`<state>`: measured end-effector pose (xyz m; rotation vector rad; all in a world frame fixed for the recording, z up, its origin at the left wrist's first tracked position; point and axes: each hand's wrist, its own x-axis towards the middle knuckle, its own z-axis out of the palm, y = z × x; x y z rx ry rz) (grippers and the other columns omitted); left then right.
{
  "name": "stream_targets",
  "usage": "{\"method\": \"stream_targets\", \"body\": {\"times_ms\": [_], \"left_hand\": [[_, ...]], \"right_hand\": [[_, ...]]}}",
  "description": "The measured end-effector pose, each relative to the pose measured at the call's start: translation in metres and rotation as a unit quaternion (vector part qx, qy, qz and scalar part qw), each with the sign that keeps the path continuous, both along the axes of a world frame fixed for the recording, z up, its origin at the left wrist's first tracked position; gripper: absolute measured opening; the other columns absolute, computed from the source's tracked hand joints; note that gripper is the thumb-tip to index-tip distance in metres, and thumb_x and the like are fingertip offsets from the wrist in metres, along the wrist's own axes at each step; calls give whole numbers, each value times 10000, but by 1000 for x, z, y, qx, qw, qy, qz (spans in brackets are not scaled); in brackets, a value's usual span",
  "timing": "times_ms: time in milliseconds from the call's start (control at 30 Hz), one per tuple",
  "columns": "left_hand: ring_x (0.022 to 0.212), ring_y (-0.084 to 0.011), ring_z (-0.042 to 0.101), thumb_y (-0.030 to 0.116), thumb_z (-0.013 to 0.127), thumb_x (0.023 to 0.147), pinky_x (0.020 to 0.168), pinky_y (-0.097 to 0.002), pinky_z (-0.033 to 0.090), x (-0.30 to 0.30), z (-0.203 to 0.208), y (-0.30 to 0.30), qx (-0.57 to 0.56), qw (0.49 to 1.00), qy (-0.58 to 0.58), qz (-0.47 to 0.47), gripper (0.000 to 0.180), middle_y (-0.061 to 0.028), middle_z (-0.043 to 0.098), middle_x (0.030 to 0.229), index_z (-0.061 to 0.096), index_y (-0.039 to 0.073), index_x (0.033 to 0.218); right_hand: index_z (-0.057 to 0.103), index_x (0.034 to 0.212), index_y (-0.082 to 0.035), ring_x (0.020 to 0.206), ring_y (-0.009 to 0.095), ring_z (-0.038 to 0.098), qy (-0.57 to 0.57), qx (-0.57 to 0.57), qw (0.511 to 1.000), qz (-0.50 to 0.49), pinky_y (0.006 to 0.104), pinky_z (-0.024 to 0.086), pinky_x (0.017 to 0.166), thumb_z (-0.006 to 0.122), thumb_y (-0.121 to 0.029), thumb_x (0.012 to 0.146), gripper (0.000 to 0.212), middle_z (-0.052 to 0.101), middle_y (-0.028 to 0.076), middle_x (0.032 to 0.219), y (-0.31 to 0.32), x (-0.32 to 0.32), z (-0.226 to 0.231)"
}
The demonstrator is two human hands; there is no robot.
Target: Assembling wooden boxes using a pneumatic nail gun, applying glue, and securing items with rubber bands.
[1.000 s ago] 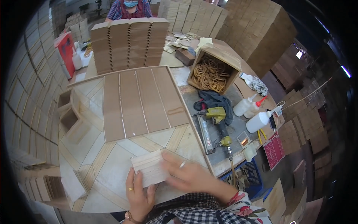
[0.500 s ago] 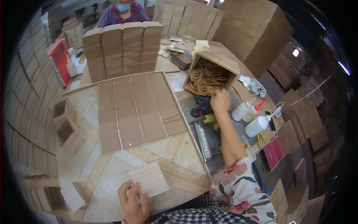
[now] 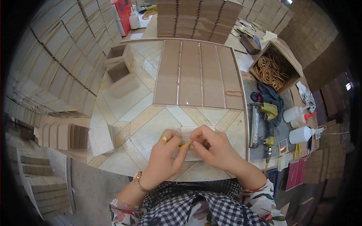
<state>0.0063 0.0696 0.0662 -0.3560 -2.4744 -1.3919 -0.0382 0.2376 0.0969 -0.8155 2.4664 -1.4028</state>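
Observation:
A tan rubber band [image 3: 186, 145] is pinched between my left hand [image 3: 164, 156] and my right hand [image 3: 217, 148], which are close together near the table's front. Behind and beneath the fingers lies a pale, thin square wooden piece [image 3: 187, 130], mostly hidden by them. Ahead of my hands, a brown grooved board [image 3: 190, 73] has white lines running along it. A second rubber band [image 3: 233, 93] rests on its right part. More rubber bands [image 3: 269, 69] fill a tipped wooden box [image 3: 290, 69] at the back right.
Two open wooden frames [image 3: 120, 72] stand at the left, with thin pale sheets [image 3: 102, 140] nearer. A tall brown stack [image 3: 196, 19] rises at the back. To the right are a nail gun [image 3: 264, 113], white bottles [image 3: 301, 135] and a grey cloth [image 3: 306, 96].
My right hand has come back from the box of rubber bands and met my left hand over the wooden square, with a rubber band between them. The view has shifted.

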Motion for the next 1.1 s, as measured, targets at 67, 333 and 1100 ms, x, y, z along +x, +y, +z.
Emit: {"method": "stream_targets", "body": {"times_ms": [67, 333, 1100], "left_hand": [[606, -219, 554, 43, 615, 749, 562, -325, 457, -5, -7, -4, 76, 995, -41, 46, 82, -127, 548, 717, 546, -2, 748], [561, -148, 630, 49, 561, 817, 496, -244, 509, -49, -22, -25, 276, 900, -337, -11, 187, -67, 600, 626, 519, 22, 636], [894, -155, 612, -97, 499, 748, 1054, -410, 351, -29, -59, -18, 279, 935, -161, -147, 227, -85, 654, 826, 575, -5, 941]], "right_hand": [[518, 915, -61, 632, 268, 644, -7, 15, 1000, -7, 361, 494, 538, 587, -81, 817, 121, 625, 116, 708, 6, 0, 2], [509, 847, -34, 441, 139, 538, -41, 68, 975, -210, 280, 414, 431, 601, -39, 753, 132, 552, 59, 543, 63, -36, -20], [660, 907, 27, 715, 63, 538, -231, -222, 941, -114, 193, 440, 642, 460, 83, 777, 245, 617, 23, 861, 63, -5, -85]]}}
